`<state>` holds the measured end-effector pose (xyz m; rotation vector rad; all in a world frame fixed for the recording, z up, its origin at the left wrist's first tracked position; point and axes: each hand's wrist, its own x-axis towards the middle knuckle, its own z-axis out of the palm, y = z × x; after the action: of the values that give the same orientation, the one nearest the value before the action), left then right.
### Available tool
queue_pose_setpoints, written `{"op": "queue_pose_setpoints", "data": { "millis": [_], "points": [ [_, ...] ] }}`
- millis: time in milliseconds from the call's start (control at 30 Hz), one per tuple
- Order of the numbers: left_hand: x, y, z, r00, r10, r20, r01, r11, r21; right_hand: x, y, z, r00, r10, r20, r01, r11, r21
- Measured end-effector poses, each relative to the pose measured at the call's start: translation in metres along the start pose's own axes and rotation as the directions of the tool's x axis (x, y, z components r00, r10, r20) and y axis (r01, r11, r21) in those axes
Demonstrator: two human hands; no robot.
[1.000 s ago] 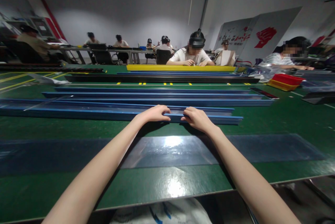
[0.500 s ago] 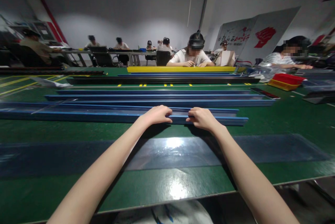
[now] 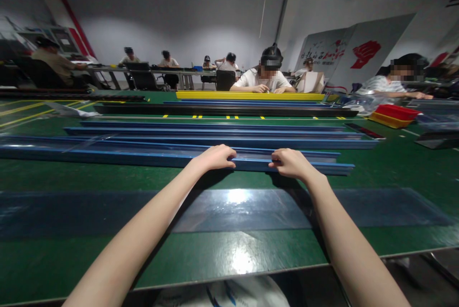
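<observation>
Big workshop, glossy green table (image 3: 71, 178) covered in long rails (image 3: 215, 130).
Left hand (image 3: 215, 158) and right hand (image 3: 291, 163), arms straight out, both curl fingers over the nearest blue rail (image 3: 125, 158), gripping its edge. It lies flat across the table, just past a shiny clear sheet (image 3: 251, 209).

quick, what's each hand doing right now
Left hand: closed, fingers curled over the blue rail.
Right hand: closed on the same rail.
</observation>
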<state>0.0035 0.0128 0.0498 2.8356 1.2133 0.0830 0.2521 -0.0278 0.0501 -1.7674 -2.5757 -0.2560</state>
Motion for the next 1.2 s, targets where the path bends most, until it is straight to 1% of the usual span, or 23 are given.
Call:
{"op": "queue_pose_setpoints", "data": {
  "millis": [133, 300, 500, 600, 767, 967, 1067, 1200],
  "points": [
    [0.0, 0.0, 0.0, 1.0, -0.007, 0.002, 0.007, 1.0, -0.001, 0.0, -0.003, -0.001, 1.0, 0.0, 0.003, 0.0, 1.0, -0.008],
    [0.0, 0.001, 0.0, 1.0, -0.012, 0.007, 0.012, 1.0, -0.005, 0.0, -0.011, 0.0, 0.999, -0.04, -0.032, 0.04, 0.999, 0.018],
    [0.001, 0.001, 0.002, 1.0, 0.0, -0.002, 0.0, 1.0, 0.016, 0.005, -0.031, 0.008, 0.988, -0.103, -0.117, 0.105, 0.994, 0.005],
    [0.001, 0.001, 0.002, 1.0, -0.003, 0.0, 0.003, 1.0, 0.021, 0.008, -0.035, 0.011, 0.983, -0.124, -0.136, 0.126, 0.992, 0.005],
    [0.001, 0.001, 0.001, 1.0, 0.0, -0.004, 0.0, 1.0, 0.023, 0.011, -0.032, 0.013, 0.98, -0.133, -0.145, 0.139, 0.99, 0.03],
    [0.0, 0.003, -0.001, 1.0, -0.003, -0.005, 0.003, 1.0, 0.026, 0.011, -0.029, 0.009, 0.979, -0.155, -0.133, 0.159, 0.987, 0.02],
    [0.001, 0.004, -0.001, 1.0, 0.0, -0.014, 0.0, 1.0, 0.013, 0.01, -0.025, 0.006, 0.985, -0.139, -0.105, 0.142, 0.99, 0.017],
    [0.001, 0.004, -0.001, 0.999, 0.001, -0.035, -0.001, 1.0, -0.012, 0.006, -0.016, 0.004, 0.995, -0.084, -0.059, 0.084, 0.996, 0.011]
  ]
}}
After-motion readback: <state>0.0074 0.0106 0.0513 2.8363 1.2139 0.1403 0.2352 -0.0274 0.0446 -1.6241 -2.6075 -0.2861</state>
